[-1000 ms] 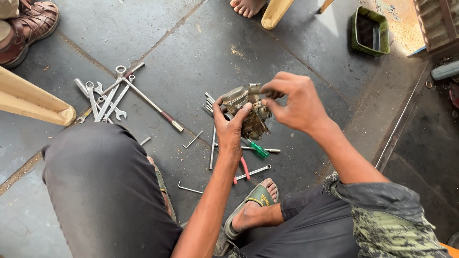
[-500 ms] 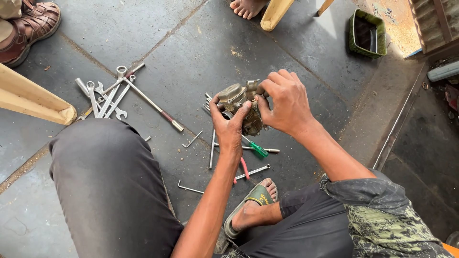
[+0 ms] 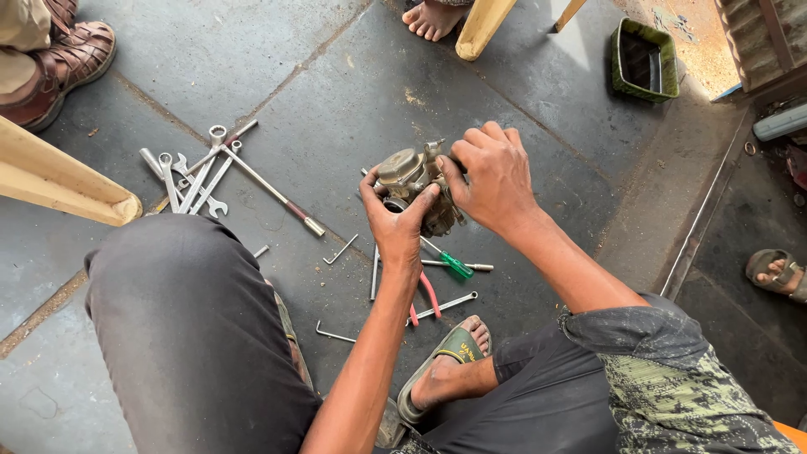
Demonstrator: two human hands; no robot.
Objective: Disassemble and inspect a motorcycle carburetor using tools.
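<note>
While the left hand [image 3: 395, 225] cups the grimy metal carburettor [image 3: 412, 185] from below, thumb and fingers curled against its near side, the right hand [image 3: 492, 176] has closed over its far side, fingers wrapped and pressed tight; a second ago those fingers were pinching at a small part on top, so the work looks to have gone from picking at a fitting to gripping the body whole. The carburettor is held in the air above the middle of the dark stone floor [image 3: 353, 76], over a green-handled screwdriver [image 3: 450, 262], a red-handled tool [image 3: 429, 294] and loose hex keys [image 3: 340, 250]. A bundle of spanners [image 3: 197, 176] lies towards the floor's left edge. Of containers, only a green rectangular tray [image 3: 643, 59], open and dark inside, sits near the far right corner; no labels or signs show.
</note>
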